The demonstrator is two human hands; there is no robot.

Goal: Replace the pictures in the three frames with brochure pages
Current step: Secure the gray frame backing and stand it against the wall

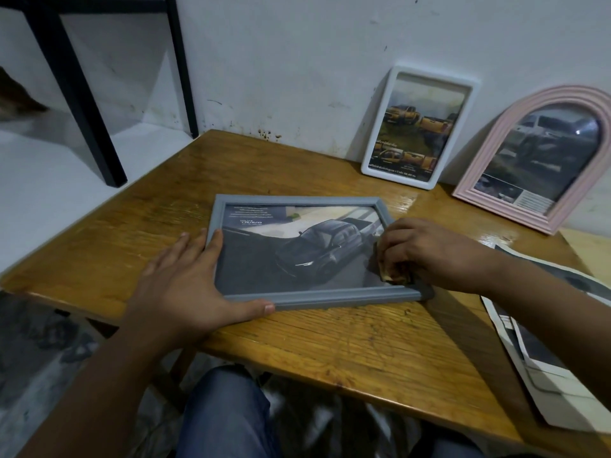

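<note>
The left hand (190,285) lies flat and open-fingered on the left end of the grey frame (299,299), fingers straight along and over its left rail, thumb pressed against the near rail. The right hand (426,256) is curled over the frame's near right corner, fingers pinching a small dark and yellowish wad (395,274), apparently a cloth, against the glazing; what the wad is cannot be told for certain. The grey frame lies flat, face up, near the middle of the surface (330,352), long sides running left to right. It holds a brochure page (291,246) showing a dark pickup truck, with white lettering at the upper left. Beyond it, at the far edge of the surface, a white frame (370,143) with rounded corners stands tilted back against the wall (297,61); the page inside shows yellow pickup trucks. Just to its right, not touching it, a pink arched frame (476,180) also leans on the wall, with a page showing a pale vehicle, blurred. At the right edge of the surface, near the right forearm, loose printed sheets (549,385) lie overlapping, partly overhanging the near right corner. The surface is varnished wood with visible grain and glare toward the far right. Left of it, black metal legs (76,104) stand on a pale floor. At the near edge, a knee in blue denim (224,418) shows below the surface.
</note>
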